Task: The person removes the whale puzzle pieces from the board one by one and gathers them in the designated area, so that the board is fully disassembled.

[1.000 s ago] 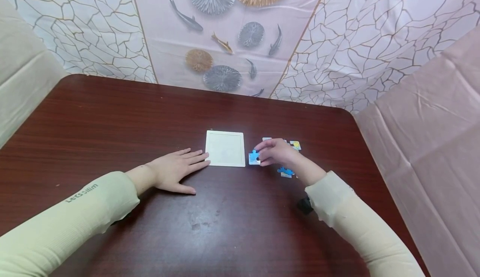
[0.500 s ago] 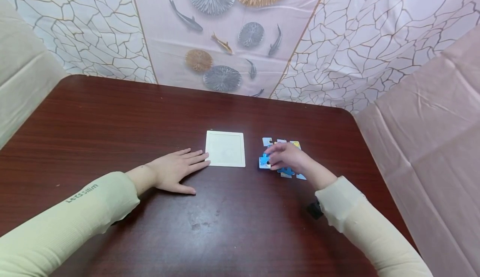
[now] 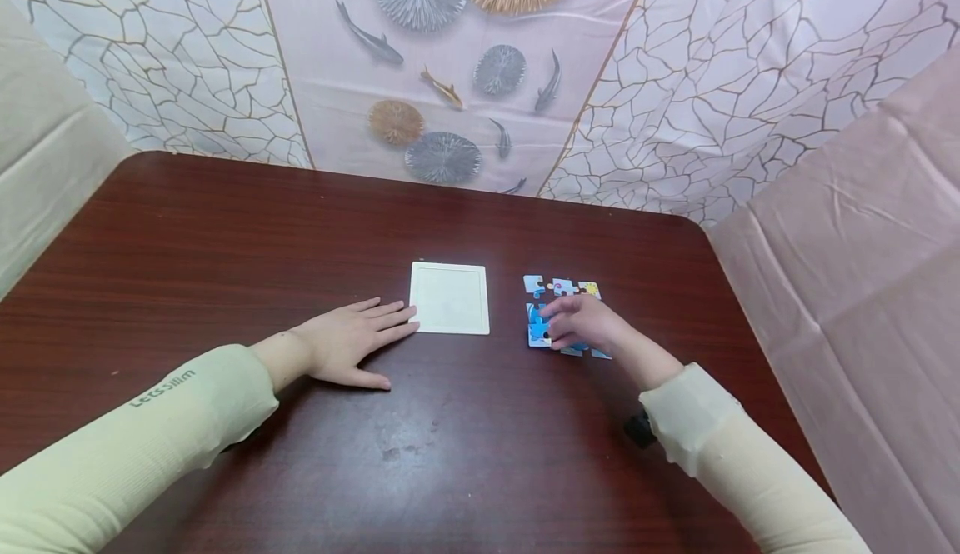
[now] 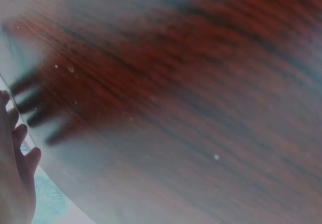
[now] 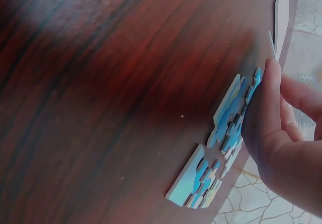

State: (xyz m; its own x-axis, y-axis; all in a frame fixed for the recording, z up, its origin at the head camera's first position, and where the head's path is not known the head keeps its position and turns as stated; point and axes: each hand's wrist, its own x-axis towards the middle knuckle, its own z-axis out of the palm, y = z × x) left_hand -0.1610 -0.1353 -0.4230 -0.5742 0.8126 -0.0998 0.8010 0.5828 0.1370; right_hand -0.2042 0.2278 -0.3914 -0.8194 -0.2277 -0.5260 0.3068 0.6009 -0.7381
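Observation:
My right hand (image 3: 583,321) pinches a blue jigsaw piece (image 3: 537,336) by its right side, low over the left part of a group of loose pieces. In the right wrist view the held piece shows as a thin edge at the fingertips. Another blue piece (image 3: 534,312) lies just behind it, and the hand hides several others. My left hand (image 3: 348,341) lies flat with fingers spread, its fingertips at the left edge of a white square puzzle tray (image 3: 450,266). Bare white is all that shows inside the tray.
Along the back of the group lie a pale blue corner piece (image 3: 532,284), a piece with a red mark (image 3: 563,287) and one with a yellow sun (image 3: 589,289). The dark wooden table (image 3: 300,229) ends at a patterned curtain (image 3: 442,79).
My right hand has moved right and slightly nearer, carrying the jigsaw piece from beside the tray to the group of pieces. The left hand and the tray have stayed put.

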